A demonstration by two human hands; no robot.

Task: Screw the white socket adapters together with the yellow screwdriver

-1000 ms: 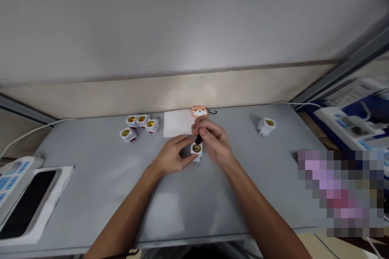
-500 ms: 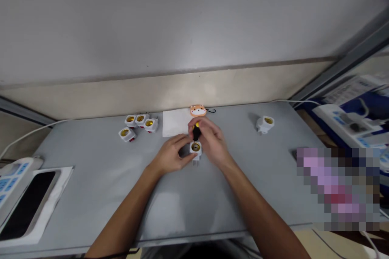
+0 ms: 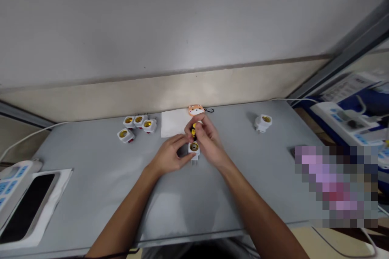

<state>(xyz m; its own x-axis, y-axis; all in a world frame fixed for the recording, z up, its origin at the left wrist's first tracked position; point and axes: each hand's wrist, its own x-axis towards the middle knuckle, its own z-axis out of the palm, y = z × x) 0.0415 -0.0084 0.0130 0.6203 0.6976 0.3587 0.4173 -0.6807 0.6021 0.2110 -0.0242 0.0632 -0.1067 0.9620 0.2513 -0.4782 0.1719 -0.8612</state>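
A white plug-in lamp socket (image 3: 193,149) with a brass-coloured ring inside lies at the middle of the grey table, its prongs toward me. My left hand (image 3: 170,154) grips it between thumb and fingers from the left. In my right hand (image 3: 206,137) is a small black and yellow screwdriver (image 3: 193,131), held upright by the fingertips just over the socket opening. Its tip is too small to make out. Several similar sockets (image 3: 148,126) with red parts stand in a group at the back left. Another white socket (image 3: 263,123) stands at the right.
Behind my hands are a white paper (image 3: 173,123) and an orange animal-face item (image 3: 196,109) with a black loop. A phone (image 3: 28,206) and a power strip (image 3: 15,178) lie at the left. Another power strip (image 3: 340,121) and a pixelated object (image 3: 331,186) are at the right.
My right hand has turned the screwdriver slightly, so more yellow shows on its handle. The whole view has shifted a little. My left hand keeps its hold on the socket.
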